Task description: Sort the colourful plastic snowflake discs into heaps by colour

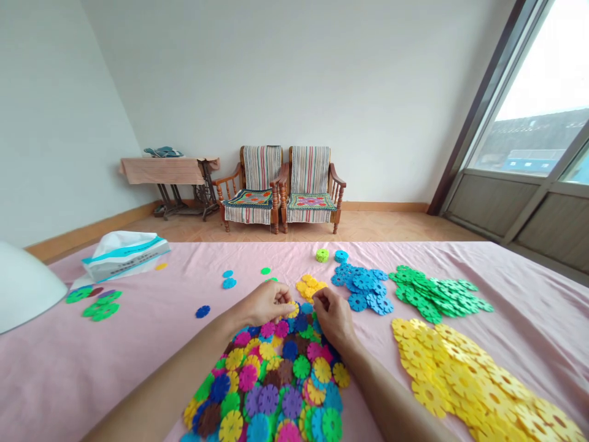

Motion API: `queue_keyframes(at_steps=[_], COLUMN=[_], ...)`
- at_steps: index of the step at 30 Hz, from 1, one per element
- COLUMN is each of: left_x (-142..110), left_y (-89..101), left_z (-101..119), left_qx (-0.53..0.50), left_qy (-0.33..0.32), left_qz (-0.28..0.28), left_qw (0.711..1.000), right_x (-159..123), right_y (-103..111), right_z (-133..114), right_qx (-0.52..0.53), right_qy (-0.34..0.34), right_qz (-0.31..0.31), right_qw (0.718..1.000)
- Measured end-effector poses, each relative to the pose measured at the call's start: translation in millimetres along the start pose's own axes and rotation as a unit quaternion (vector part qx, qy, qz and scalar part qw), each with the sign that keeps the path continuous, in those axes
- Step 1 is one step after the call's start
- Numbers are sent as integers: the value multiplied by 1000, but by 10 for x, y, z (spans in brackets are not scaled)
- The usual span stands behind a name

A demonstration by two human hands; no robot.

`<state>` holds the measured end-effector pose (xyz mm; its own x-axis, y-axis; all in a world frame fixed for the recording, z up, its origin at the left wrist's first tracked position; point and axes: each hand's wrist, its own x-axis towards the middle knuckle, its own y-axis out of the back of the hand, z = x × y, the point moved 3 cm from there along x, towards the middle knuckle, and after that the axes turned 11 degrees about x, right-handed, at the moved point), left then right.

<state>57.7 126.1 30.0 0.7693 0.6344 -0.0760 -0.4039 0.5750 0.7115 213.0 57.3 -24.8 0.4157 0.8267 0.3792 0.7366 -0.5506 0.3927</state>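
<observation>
My left hand (pixel 271 302) is closed in a pinch, with a yellow notched plastic disc (pixel 293 309) at its fingertips. Just to its right, my right hand (pixel 335 316) has its fingers pressed together; whatever they hold is hidden. Both hands are over the far end of a mixed heap of snowflake discs (pixel 267 399) in pink, purple, brown, blue, green and yellow. Right beyond the fingers lies a small yellow disc pile (pixel 307 285).
Right of my hands are blue discs (pixel 363 282), green discs (pixel 435 294) and a long yellow disc pile (pixel 460 374). Small green (pixel 322 255) and blue stacks (pixel 341 256) stand farther back. A tissue pack (pixel 129 258) and white rounded object (pixel 27 288) occupy the left.
</observation>
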Motion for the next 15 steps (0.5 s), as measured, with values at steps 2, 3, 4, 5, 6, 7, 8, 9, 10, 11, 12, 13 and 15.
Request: queue_keyframes(at_steps=[2,3,4,5,6,7,8,9,10,11,12,13,15], left_x=[173,261,344,416,472,509,524,517,489,443,384,316,165], left_y=[-50,-76,-94,-107,-110,-107,-100,-92,-86,-83,-87,-100,-143], left_z=[-37,-52,-64,-70,-74,-73,-69,-63,-54,-44,-30,-10,52], left_qx=[-29,-33,-33,-32,-31,-29,-25,-20,-13,-6,2,14,52], left_qy=[25,31,34,34,34,33,31,28,24,20,14,4,-29], left_qz=[47,67,87,104,122,140,154,166,175,180,177,167,137], left_qw=[998,997,995,994,991,989,987,985,984,983,984,986,989], right_x=[3,4,6,8,10,11,13,13,14,14,14,15,17], right_y=[-2,-2,-3,-4,-6,-7,-8,-8,-8,-8,-8,-8,-7], right_z=[7,12,17,22,27,29,31,30,28,26,23,22,26], right_qx=[6,10,13,17,20,22,24,25,26,26,26,27,30], right_qy=[0,0,-1,-2,-3,-3,-4,-4,-4,-3,-3,-3,-5], right_qz=[-1,-1,-2,-4,-6,-7,-8,-7,-6,-5,-3,-2,0], right_qw=[1000,1000,1000,1000,1000,1000,1000,1000,1000,1000,1000,1000,1000])
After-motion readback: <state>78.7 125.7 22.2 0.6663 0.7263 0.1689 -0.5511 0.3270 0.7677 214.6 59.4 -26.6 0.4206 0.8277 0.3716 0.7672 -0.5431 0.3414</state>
